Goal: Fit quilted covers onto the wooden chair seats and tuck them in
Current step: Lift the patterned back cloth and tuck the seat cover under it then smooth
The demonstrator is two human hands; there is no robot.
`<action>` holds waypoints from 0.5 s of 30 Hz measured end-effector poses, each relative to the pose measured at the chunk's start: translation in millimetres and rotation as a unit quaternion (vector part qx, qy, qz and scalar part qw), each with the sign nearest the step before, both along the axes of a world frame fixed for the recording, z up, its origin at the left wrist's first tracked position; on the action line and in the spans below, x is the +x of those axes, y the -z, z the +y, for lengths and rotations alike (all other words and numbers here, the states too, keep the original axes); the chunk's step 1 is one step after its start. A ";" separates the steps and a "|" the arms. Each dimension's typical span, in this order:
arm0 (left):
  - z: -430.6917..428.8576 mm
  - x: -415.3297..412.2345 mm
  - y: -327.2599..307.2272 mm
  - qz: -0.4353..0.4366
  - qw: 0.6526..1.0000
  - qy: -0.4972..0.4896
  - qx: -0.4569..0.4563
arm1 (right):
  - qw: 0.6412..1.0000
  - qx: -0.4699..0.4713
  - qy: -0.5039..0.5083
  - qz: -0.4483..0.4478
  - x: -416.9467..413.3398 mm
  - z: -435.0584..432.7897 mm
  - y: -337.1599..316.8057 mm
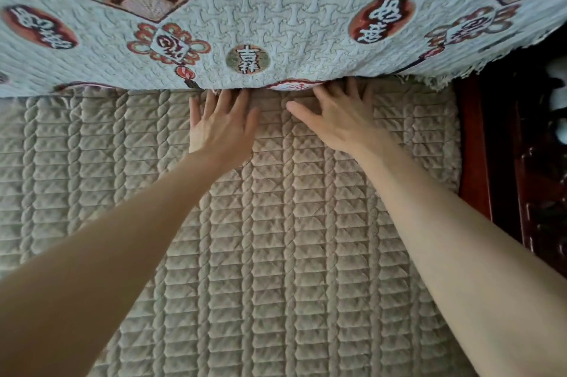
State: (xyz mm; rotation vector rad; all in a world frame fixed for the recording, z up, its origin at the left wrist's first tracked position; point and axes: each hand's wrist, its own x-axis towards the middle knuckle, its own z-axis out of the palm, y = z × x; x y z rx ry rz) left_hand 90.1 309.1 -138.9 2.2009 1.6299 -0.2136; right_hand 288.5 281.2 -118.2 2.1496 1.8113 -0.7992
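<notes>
Both hands lay flat and spread, gripping nothing. The left hand [222, 128] pressed palm-down on the quilted cover [276, 238], its fingers fanned toward 12 o'clock. The right hand [340, 121] lay just beside it at 3 o'clock, thumb splayed toward the left hand. The fingertips of each hand reached the seam where the cover met the patterned back cloth [276, 17], and some tips were hidden under that cloth's hanging edge.

The cover lay across the seat, filling the view from 6 o'clock up to the seam. Its rear edge sat at 12 o'clock, under the fingers. The dark red wooden frame [474, 146] showed at 3 o'clock, beside the cover's right border.

The step in hand appeared to be tucking the rear edge into the gap behind the seat. To do it well, the fingers would need to stay straight and together enough to drive the fabric down, not bunch it. Pressure should come from the palms, sliding toward 12 o'clock, so the quilting rows remained parallel to the seam. The hands should then work apart, toward 9 and 3 o'clock, tucking in short sections. How deep the gap ran could not be told. A likely fault would be dragging the back cloth down with the cover.
</notes>
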 end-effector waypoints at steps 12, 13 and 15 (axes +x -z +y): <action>-15.5 35.5 -14.7 -0.093 0.994 0.046 0.040 | 0.990 0.062 0.103 0.074 58.7 -9.1 -20.5; -19.4 45.1 -15.8 -0.104 0.992 0.066 0.038 | 0.988 0.078 0.109 0.083 64.0 -6.7 -17.9; -23.2 62.3 -15.0 -0.120 0.989 0.082 0.039 | 0.982 0.110 0.108 0.105 70.0 -3.1 -12.0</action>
